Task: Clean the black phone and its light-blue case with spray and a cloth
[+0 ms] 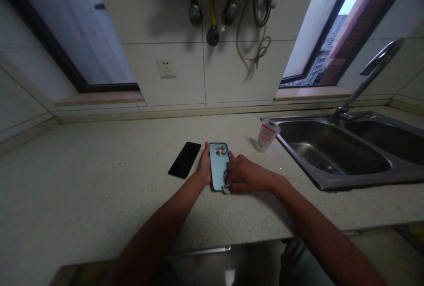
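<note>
Here we are at a speckled cream stone countertop (99, 197), and the action is right in the middle of it: a smartphone in a pale blue case (218, 169) is held between both hands, back facing up, its four-lens camera block at the top. The left hand (205, 165) is on the case's left edge, fingers close together and wrapped out of sight behind it. Over on the other side, the right hand (247, 173) comes in across the lower right edge, fingers together and pressed onto the case, with a small white scrap (226, 189) caught at the bottom corner (cloth or paper, too small to tell which). Just left of all this, a black smartphone (184, 159) lies flat at an angle, near the left hand but not touching it. Off to the right, a clear plastic cup with a red-striped label (266, 136) stands upright beside the rim of a stainless steel double sink (318, 181), with a curved chrome faucet (374, 74) rising behind the basins. Up on the tiled wall, there's a white power socket (166, 68), and above it hang braided hoses (255, 3).
</note>
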`<state>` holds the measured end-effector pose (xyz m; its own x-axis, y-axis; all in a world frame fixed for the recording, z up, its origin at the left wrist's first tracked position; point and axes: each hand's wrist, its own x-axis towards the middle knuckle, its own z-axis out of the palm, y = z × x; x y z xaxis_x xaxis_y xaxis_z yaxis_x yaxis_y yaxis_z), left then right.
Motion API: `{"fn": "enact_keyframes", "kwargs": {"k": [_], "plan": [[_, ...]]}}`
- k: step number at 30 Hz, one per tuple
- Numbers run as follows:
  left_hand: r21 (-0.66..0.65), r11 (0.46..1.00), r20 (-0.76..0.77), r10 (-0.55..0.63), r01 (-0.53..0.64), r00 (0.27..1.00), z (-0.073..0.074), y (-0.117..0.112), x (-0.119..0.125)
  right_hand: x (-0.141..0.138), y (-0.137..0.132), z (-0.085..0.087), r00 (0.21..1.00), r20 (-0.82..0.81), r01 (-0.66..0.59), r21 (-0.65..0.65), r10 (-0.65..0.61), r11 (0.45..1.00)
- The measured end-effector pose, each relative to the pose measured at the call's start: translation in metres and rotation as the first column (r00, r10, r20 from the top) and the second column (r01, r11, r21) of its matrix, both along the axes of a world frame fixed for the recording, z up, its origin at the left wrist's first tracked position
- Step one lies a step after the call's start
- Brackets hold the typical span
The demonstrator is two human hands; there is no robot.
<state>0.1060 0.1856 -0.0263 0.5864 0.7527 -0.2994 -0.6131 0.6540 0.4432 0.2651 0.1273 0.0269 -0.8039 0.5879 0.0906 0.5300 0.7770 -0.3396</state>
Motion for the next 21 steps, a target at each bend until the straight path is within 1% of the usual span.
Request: {"fn": "enact_keyframes", "kwargs": {"k": [2, 5, 7, 10, 13, 15, 18, 21], "plan": [[0.013, 1.0, -0.006, -0.006, 0.006, 1.0, -0.003, 0.003, -0.001, 0.003, -0.001, 0.003, 0.997, 0.067, 0.045, 0.035, -0.047, 0.998], [0.028, 1.0, -0.03, 0.007, -0.006, 1.0, -0.006, 0.005, -0.001, 0.003, -0.001, 0.005, 0.991, 0.114, 0.063, 0.09, -0.073, 0.994], [0.022, 0.999, -0.035, 0.027, -0.026, 0.999, -0.005, 0.005, 0.0, 0.003, 0.001, 0.003, 0.988, 0.116, 0.085, 0.136, -0.101, 0.987], [0.009, 0.999, -0.039, 0.052, -0.051, 0.998, 0.0, 0.002, 0.001, 0.002, 0.007, -0.002, 0.975, 0.086, 0.182, 0.219, -0.204, 0.959], [0.018, 0.998, -0.073, 0.059, -0.057, 0.996, 0.006, -0.002, 0.003, 0.0, 0.014, -0.01, 0.941, 0.05, 0.305, 0.302, -0.335, 0.903], [0.018, 0.999, -0.083, 0.048, -0.047, 0.995, 0.009, -0.005, 0.003, 0.0, 0.019, -0.017, 0.907, 0.015, 0.393, 0.332, -0.421, 0.858], [-0.02, 1.0, -0.064, 0.004, -0.005, 0.998, 0.01, -0.008, 0.004, -0.001, 0.024, -0.025, 0.832, -0.075, 0.54, 0.333, -0.549, 0.773], [-0.032, 0.999, -0.059, -0.036, 0.034, 0.998, 0.01, -0.013, 0.006, -0.003, 0.029, -0.03, 0.752, -0.176, 0.653, 0.337, -0.636, 0.679]]}}
